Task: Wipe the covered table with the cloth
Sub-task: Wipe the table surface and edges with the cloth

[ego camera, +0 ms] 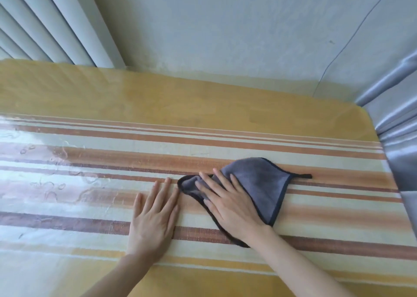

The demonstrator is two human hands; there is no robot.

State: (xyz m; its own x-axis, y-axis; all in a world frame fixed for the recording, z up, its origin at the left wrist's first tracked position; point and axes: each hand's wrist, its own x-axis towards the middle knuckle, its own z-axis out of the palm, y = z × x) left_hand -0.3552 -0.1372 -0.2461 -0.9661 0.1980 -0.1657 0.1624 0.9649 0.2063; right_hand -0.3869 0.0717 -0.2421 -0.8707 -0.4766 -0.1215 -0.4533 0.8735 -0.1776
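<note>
Your right hand (232, 204) lies flat on the cloth (259, 183) with the fingers straight and spread, pressing it down rather than curling round it. The cloth is a grey piece with a dark hem, sitting right of centre in the frame on the covered table (112, 127), crumpled at its left end under your fingertips and spread flatter toward the right, where a small hanging loop (303, 175) trails off.

Your left hand (155, 215) rests palm-down on the striped covering just beside the cloth's left tip, fingers straight, holding nothing. It looks like a brace for the clear film while the other hand works.

What the next stroke turns on is this: the cloth's long axis runs roughly along the stripes, left to right across the frame, and most of its bulk lies to the right of your pressing hand. The widest unreached stretch, with glare and wrinkled film (56, 172), lies toward the left of the frame, past your left hand. A stroke that way would likely need that hand lifted or moved aside, since it sits directly in the path.

No brand, label or legible writing shows on the cloth or the covering.
</note>
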